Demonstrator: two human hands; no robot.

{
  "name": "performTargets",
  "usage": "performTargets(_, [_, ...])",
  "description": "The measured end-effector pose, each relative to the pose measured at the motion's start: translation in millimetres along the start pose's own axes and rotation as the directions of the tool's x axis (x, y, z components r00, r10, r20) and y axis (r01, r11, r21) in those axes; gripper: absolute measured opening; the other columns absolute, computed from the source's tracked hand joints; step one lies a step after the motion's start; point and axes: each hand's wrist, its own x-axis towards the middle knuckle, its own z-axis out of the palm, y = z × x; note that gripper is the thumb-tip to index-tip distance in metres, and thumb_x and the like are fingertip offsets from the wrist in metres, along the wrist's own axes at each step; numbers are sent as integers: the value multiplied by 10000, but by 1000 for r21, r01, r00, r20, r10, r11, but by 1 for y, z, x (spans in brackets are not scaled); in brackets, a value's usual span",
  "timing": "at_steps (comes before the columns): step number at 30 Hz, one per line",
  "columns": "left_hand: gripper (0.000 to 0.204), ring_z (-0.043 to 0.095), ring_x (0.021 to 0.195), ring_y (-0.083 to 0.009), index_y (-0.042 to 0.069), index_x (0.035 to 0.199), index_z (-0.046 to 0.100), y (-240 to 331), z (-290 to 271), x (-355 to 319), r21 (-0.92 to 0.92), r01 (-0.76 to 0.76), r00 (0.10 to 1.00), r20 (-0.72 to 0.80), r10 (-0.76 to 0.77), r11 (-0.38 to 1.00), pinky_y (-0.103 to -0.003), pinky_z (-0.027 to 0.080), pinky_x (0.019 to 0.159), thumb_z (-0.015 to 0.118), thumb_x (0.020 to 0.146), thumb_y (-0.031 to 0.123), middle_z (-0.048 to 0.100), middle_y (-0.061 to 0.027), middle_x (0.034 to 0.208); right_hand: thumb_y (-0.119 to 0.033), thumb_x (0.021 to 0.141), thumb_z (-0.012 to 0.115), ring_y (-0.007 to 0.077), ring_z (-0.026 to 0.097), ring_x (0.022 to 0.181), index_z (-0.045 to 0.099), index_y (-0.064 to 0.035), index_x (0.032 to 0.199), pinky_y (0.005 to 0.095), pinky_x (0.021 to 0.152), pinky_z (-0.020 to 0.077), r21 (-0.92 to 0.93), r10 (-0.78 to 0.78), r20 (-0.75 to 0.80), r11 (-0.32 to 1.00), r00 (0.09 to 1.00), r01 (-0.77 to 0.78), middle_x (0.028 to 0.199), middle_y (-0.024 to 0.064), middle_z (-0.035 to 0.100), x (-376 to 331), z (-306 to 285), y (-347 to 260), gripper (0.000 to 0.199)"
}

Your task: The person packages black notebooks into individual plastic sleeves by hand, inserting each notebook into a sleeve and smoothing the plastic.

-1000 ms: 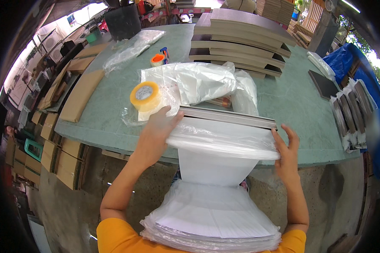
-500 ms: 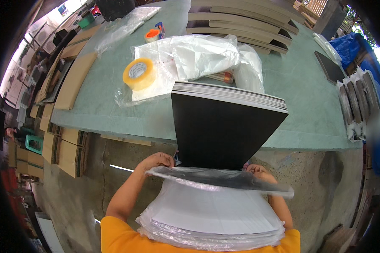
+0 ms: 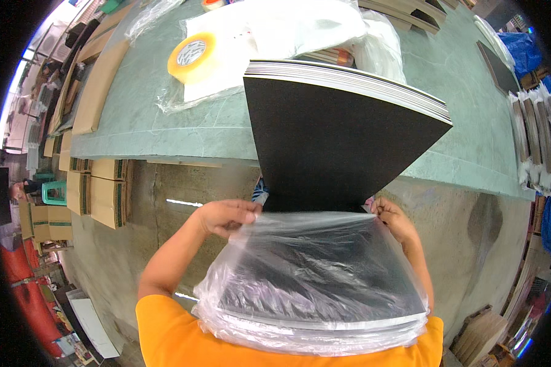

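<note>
Left hand (image 3: 228, 218) bent inward, thumb and fingertips pinching the left corner of the mouth of a clear plastic bag (image 3: 324, 263), just beside the lower end of the black stack (image 3: 343, 134). Right hand (image 3: 394, 218) pinches the opposite corner, just right of that same end.

Black stack: many thin layers, pale edges uppermost, broad black face toward the wearer. Stands tilted, upper end toward the table (image 3: 122, 125), lower end at the bag's mouth.

Bag spreads from the stack back toward the wearer's body. Black surface and pale edges show through its creased film; glare and folds leave it unclear whether these belong to the same stack.

Beyond the stack, crumpled white plastic (image 3: 306, 27) on the table. Left of the stack, yellow tape roll (image 3: 193, 59) on plastic film. Farther left, cardboard boxes (image 3: 108, 192), contents hidden. Well right of the stack, dark slabs (image 3: 537, 137) in clear wrapping.
</note>
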Motion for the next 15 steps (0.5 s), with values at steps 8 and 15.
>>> performTargets(8, [276,521,708,-133,34,931,511,-63,-84,113,242,-292,684,-623,379,925,-263,413,559,598,779,247,530,-40,693,-59,761,433,322,544,805,519,-12,914,371,700,412,-528,-301,-585,846,753,-72,830,208,548,74,13,105,182])
performTargets(15, [138,542,704,-244,35,791,585,52,69,-30,948,-152,777,-61,626,280,-337,426,649,535,790,163,557,-89,743,-184,828,483,313,574,869,536,4,964,392,748,433,-612,34,-53,788,998,-59,992,203,567,-23,-3,-66,238])
